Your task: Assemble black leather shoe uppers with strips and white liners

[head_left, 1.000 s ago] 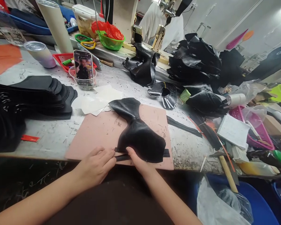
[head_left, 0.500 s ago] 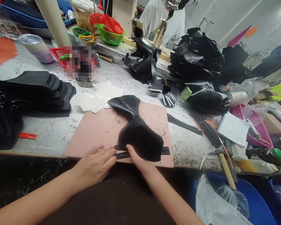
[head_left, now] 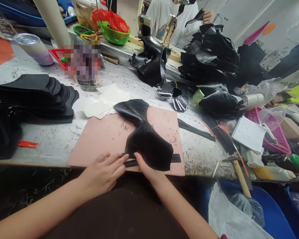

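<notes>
A black leather piece (head_left: pixel 149 142), narrow at its waist, lies on a pink board (head_left: pixel 102 136) at the table's front edge. Beneath its lower end run black strips (head_left: pixel 176 158), poking out on both sides. My left hand (head_left: pixel 106 172) presses its fingertips, held close together, onto the strips' left end beside the leather. My right hand (head_left: pixel 148 169) has its thumb on the leather's lower left edge; its other fingers are hidden underneath.
Stacked black pieces (head_left: pixel 47 99) lie at the left, white sheets (head_left: pixel 97 104) behind the board. A tumbler (head_left: pixel 33 49) and a green basket (head_left: pixel 114 33) stand farther back. Right are black leather piles (head_left: pixel 209 56) and a notebook (head_left: pixel 249 134). Across the table, a person's hand (head_left: pixel 208 16) holds a dark piece.
My left fingers have shifted slightly right along the strips, toward the leather. My right hand stays nearly still. The other person's hand has come into view with a dark piece.
</notes>
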A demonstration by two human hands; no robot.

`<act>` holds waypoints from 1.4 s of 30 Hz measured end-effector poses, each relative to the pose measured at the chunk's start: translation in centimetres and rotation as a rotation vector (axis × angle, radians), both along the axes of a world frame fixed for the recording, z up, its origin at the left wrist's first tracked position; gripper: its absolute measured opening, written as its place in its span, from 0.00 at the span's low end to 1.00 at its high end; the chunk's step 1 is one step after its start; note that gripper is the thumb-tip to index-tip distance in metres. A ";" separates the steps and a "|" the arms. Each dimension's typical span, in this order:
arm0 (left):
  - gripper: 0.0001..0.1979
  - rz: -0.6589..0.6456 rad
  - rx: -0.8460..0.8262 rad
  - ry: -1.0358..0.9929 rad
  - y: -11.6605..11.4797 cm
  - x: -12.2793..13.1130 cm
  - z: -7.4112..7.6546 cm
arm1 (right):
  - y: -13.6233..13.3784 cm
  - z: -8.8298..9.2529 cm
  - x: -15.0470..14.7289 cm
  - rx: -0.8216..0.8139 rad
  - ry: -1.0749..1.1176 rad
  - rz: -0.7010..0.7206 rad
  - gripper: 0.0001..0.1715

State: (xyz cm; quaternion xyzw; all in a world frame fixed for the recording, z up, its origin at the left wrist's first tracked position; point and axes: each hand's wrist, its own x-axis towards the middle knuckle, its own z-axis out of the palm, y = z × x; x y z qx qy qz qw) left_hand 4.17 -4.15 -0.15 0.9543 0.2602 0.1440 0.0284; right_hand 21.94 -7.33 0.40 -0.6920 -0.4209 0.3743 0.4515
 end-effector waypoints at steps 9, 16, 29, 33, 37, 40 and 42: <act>0.14 0.098 0.027 -0.021 -0.6 1.6 0.6 | 0.1 0.8 2.5 0.058 -0.242 -0.026 0.15; 0.20 0.089 0.036 -0.027 -0.1 2.1 0.0 | -0.2 -0.6 3.1 0.113 -0.448 0.068 0.14; 0.16 -0.003 0.145 0.019 0.8 3.5 1.0 | -0.5 -0.2 3.2 0.167 -0.534 0.134 0.08; 0.19 -0.028 0.099 0.068 1.0 4.0 0.9 | -0.4 -0.3 3.2 0.157 -0.540 0.145 0.08; 0.23 -0.049 0.202 0.127 1.2 4.4 0.7 | -0.6 -0.4 3.1 0.184 -0.566 0.178 0.08; 0.23 -0.044 0.300 0.113 1.1 4.5 0.5 | -0.9 0.0 3.3 0.270 -0.691 0.139 0.11; 0.22 -0.058 0.338 0.105 1.0 4.6 0.3 | -1.1 0.7 3.9 0.290 -0.739 0.063 0.15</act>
